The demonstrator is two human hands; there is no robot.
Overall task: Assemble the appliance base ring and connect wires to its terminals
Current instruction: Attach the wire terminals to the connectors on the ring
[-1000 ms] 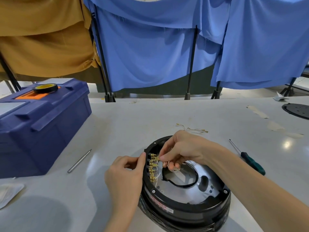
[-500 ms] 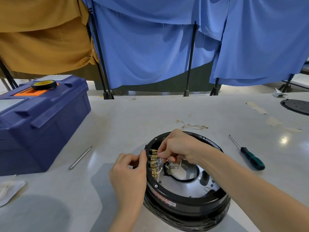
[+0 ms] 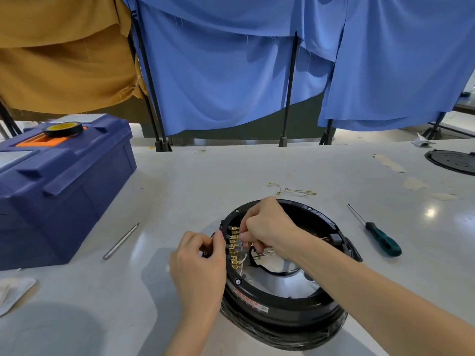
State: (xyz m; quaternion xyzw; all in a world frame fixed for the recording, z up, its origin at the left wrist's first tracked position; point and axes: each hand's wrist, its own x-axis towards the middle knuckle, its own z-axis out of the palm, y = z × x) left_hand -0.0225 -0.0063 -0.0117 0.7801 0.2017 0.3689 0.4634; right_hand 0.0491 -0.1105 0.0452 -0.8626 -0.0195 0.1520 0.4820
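A black round appliance base ring (image 3: 288,301) lies on the white table, near the front centre. A row of brass terminals (image 3: 234,246) runs along its inner left wall, with thin pale wires (image 3: 243,258) trailing from them into the hollow. My left hand (image 3: 198,268) grips the ring's left rim from outside, thumb on top by the terminals. My right hand (image 3: 267,224) reaches in from the right and pinches a wire end at the upper terminals. A black cable loop (image 3: 267,268) lies inside on the shiny metal plate.
A green-handled screwdriver (image 3: 380,240) lies right of the ring. Loose gold wires (image 3: 293,191) lie behind it. A metal rod (image 3: 120,241) lies at left, near a blue toolbox (image 3: 59,186) bearing a tape roll (image 3: 63,128). A black disc (image 3: 452,161) sits far right.
The view has shifted so the ring sits a little farther off. My right hand has moved slightly up along the terminal row. My left hand keeps its grip on the rim.
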